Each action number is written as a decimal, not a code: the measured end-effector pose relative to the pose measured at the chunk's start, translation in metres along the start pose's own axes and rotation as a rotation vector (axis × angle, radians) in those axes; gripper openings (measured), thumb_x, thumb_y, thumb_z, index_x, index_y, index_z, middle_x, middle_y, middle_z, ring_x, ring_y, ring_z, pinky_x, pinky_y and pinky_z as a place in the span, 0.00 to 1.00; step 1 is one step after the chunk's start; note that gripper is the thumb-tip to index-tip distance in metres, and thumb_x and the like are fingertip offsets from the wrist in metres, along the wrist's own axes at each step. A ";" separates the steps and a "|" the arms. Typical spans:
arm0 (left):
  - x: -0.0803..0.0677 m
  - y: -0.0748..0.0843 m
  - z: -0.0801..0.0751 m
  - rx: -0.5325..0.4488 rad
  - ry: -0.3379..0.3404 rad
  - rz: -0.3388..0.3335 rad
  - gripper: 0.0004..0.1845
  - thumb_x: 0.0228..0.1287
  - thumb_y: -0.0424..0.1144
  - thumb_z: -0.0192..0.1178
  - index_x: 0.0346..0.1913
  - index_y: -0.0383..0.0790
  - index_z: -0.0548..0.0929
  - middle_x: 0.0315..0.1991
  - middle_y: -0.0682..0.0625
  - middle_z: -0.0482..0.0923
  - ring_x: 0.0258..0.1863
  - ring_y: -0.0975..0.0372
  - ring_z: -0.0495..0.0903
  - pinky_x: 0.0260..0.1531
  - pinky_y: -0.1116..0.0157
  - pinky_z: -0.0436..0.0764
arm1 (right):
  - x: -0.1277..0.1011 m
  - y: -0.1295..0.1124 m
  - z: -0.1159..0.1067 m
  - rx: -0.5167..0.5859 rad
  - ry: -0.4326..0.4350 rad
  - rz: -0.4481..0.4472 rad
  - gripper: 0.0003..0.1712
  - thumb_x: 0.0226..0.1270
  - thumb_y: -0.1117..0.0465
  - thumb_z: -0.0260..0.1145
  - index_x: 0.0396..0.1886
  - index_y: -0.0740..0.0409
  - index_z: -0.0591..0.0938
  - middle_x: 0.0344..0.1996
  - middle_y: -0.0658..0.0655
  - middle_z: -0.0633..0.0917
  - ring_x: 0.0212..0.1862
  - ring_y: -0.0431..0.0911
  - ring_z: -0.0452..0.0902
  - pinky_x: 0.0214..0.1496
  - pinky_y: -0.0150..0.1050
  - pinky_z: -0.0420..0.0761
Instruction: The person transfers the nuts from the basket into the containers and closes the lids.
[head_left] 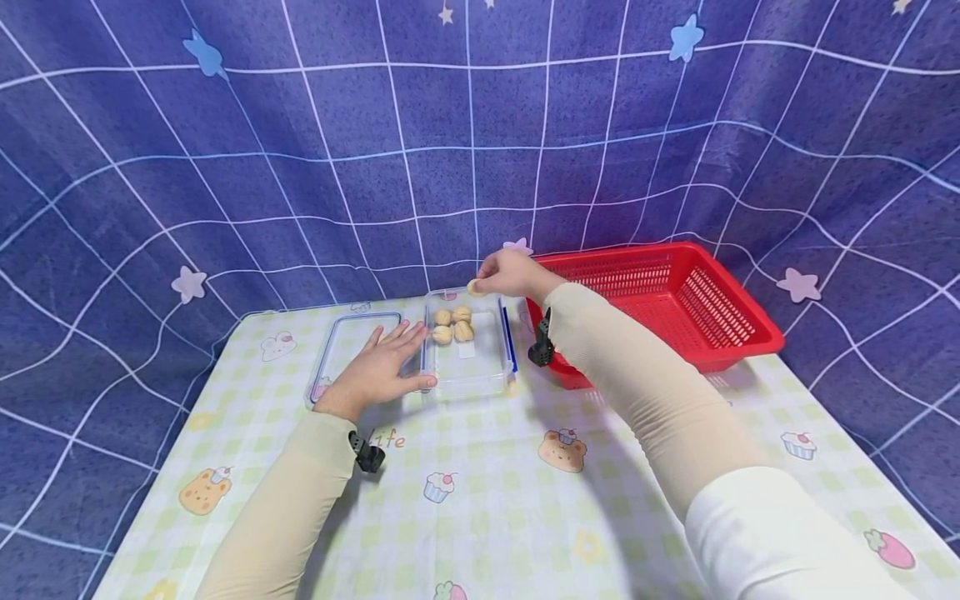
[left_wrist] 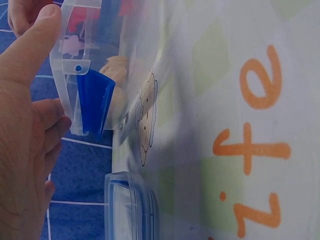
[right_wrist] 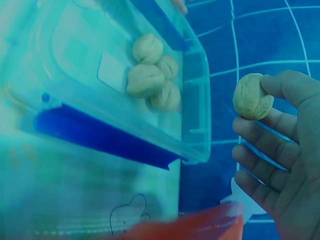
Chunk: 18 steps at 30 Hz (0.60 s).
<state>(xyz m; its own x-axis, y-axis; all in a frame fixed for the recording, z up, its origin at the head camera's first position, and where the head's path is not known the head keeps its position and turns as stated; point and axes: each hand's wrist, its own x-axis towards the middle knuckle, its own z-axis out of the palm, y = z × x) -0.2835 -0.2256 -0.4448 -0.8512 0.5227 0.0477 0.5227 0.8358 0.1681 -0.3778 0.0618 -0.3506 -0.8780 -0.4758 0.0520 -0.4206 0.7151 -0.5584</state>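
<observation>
Over the far rim of the clear container (head_left: 468, 371), the right hand (head_left: 510, 273) is pinching a walnut (head_left: 475, 287); the left hand (head_left: 378, 367), fingers spread, is bracing the container's left wall.

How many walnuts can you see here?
5. Four walnuts lie clustered in the clear box's far end; a fifth walnut is pinched in the right hand beyond its far rim.

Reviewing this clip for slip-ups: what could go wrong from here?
The right hand pinches a walnut only at its fingertips, beyond the clear container's far rim; it might drop outside. The left hand merely rests flat against the container, so a bump could shift it toward the lid.
</observation>
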 end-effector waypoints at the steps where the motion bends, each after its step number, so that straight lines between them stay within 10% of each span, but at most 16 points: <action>1: 0.000 0.000 0.000 0.001 0.001 0.000 0.52 0.65 0.74 0.52 0.82 0.47 0.50 0.81 0.50 0.50 0.81 0.55 0.41 0.77 0.46 0.32 | 0.000 -0.001 0.002 0.004 -0.003 0.002 0.16 0.67 0.52 0.69 0.43 0.61 0.87 0.39 0.56 0.88 0.43 0.46 0.79 0.51 0.41 0.81; 18: 0.000 0.002 -0.001 -0.016 0.005 0.001 0.52 0.65 0.73 0.54 0.82 0.47 0.50 0.81 0.49 0.50 0.81 0.52 0.42 0.77 0.45 0.32 | 0.010 -0.015 0.038 -0.072 -0.015 0.019 0.16 0.63 0.49 0.69 0.41 0.55 0.88 0.37 0.51 0.88 0.41 0.45 0.80 0.46 0.37 0.80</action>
<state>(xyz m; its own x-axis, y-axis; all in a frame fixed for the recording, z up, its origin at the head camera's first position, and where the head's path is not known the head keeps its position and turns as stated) -0.2825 -0.2246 -0.4434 -0.8507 0.5229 0.0529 0.5230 0.8324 0.1834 -0.3711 0.0269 -0.3734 -0.8828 -0.4689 0.0295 -0.4198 0.7589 -0.4978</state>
